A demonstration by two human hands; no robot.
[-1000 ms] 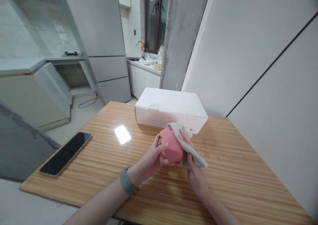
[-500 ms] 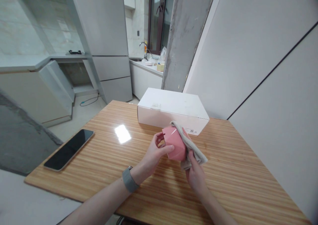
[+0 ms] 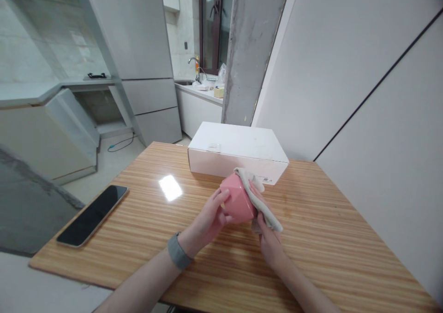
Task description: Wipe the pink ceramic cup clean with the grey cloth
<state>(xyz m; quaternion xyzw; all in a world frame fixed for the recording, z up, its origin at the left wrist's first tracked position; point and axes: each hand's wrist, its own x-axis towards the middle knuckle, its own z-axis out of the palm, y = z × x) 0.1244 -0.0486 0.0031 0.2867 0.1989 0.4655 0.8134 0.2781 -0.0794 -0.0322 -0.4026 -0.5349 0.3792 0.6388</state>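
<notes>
A pink faceted pot is held tilted above the wooden table in front of me. My left hand grips it from the left, thumb on its side and fingers underneath. On the pot's right side, a light grey cloth is pressed against the surface. My right hand is closed on that cloth, with some fingers hidden behind it. A grey band circles my left wrist.
Behind the pot, a white cardboard box lies on the wooden table. A smartphone rests near the table's left edge. A pale wall runs along the right; a fridge and kitchen counter stand beyond.
My left hand has shifted its grip, its thumb now higher on the pot. The pot has turned slightly, and the cloth stays against its right side. The view has shifted a little.
</notes>
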